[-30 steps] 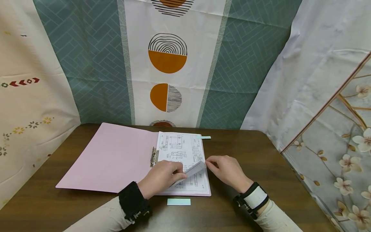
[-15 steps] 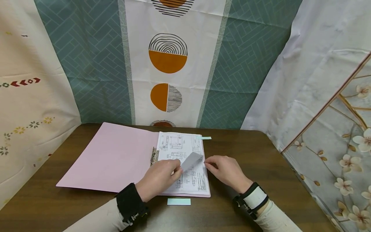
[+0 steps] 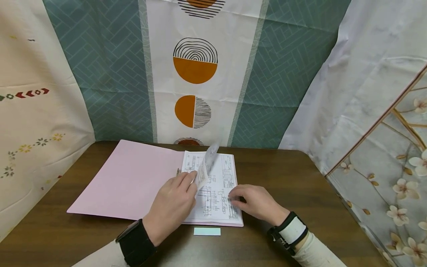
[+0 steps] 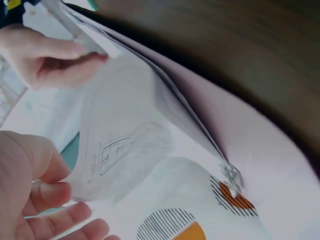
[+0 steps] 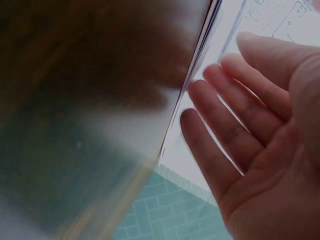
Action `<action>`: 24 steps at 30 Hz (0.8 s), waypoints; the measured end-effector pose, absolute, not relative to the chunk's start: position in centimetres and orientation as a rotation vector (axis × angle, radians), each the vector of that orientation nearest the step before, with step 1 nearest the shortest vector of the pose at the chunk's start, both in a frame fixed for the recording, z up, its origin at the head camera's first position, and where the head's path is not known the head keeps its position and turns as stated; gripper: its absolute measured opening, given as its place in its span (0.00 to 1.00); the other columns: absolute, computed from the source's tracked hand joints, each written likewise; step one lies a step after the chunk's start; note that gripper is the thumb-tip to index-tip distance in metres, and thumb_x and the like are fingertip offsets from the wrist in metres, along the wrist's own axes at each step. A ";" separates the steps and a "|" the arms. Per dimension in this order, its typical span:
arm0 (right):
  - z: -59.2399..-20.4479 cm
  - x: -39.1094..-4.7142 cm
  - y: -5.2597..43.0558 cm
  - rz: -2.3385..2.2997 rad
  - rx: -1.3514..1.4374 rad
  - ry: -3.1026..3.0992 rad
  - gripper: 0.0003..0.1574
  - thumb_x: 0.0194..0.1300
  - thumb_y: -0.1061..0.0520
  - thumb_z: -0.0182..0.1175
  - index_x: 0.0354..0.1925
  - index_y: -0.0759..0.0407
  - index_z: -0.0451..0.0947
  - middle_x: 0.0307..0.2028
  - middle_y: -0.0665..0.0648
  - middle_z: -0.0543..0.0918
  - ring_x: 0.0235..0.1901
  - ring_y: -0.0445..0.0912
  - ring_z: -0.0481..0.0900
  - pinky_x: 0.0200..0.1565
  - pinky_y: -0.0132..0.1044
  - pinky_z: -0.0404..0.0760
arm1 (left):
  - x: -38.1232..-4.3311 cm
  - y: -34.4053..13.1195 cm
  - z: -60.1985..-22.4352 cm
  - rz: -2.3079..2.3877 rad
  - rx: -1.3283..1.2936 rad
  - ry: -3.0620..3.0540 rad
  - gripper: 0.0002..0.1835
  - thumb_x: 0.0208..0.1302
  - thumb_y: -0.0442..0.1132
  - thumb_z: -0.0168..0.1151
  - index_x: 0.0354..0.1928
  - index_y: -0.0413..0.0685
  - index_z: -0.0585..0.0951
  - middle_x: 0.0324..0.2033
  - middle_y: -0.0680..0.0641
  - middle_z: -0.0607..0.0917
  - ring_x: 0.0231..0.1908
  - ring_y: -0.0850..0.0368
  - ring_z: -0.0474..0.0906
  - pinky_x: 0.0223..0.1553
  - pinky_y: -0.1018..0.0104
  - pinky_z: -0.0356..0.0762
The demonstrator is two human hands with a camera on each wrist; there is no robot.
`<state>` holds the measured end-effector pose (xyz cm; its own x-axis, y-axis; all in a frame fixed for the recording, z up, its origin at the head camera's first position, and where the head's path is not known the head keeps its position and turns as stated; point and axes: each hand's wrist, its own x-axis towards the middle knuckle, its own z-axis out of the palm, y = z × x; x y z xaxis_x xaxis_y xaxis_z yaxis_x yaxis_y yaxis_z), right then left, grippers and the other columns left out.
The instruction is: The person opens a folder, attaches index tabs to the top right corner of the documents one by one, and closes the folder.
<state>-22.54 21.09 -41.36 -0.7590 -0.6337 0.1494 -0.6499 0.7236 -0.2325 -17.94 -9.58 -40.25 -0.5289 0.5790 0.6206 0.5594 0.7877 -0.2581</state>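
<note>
The page (image 3: 202, 177) stands curled above the pile (image 3: 209, 204), pinched by my left hand (image 3: 171, 204) (thumb and finger, which only the left wrist view shows). It seems mid-turn, calling next for a swing toward nine o'clock, over the folder (image 3: 136, 181). My right hand (image 3: 255, 201), fingers (image 5: 220, 130) straight and slightly apart, is at the pile's three-o'clock edge.

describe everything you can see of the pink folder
The pink folder lies open on the wooden table, smooth and apparently stiff card. Its plain left cover spreads out; technical drawing sheets cover most of the right side, a pink edge showing along the bottom. A metal clip sits beside the sheets. Whether the left hand touches the folder is unclear.
</note>
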 end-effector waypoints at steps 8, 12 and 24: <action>-41.2 -22.4 21.1 0.426 1.062 -2.920 0.14 0.71 0.54 0.78 0.53 0.51 0.93 0.52 0.48 0.90 0.47 0.44 0.85 0.54 0.47 0.87 | -17.3 -11.4 -40.5 0.175 -0.761 -2.342 0.15 0.57 0.30 0.82 0.42 0.30 0.88 0.72 0.31 0.78 0.68 0.32 0.78 0.62 0.39 0.81; -41.1 -22.3 21.0 0.433 1.060 -2.933 0.14 0.71 0.53 0.77 0.53 0.51 0.93 0.53 0.48 0.91 0.48 0.43 0.86 0.55 0.47 0.87 | -16.9 -11.9 -40.6 0.192 -0.723 -2.379 0.15 0.54 0.28 0.83 0.42 0.31 0.87 0.73 0.31 0.78 0.71 0.30 0.75 0.69 0.32 0.72; -41.2 -22.4 21.0 0.435 1.044 -2.934 0.12 0.73 0.53 0.76 0.53 0.51 0.94 0.52 0.48 0.91 0.48 0.43 0.86 0.55 0.48 0.87 | -17.3 -12.7 -40.6 0.244 -0.687 -2.443 0.22 0.53 0.29 0.83 0.49 0.29 0.87 0.68 0.28 0.81 0.73 0.29 0.73 0.80 0.31 0.53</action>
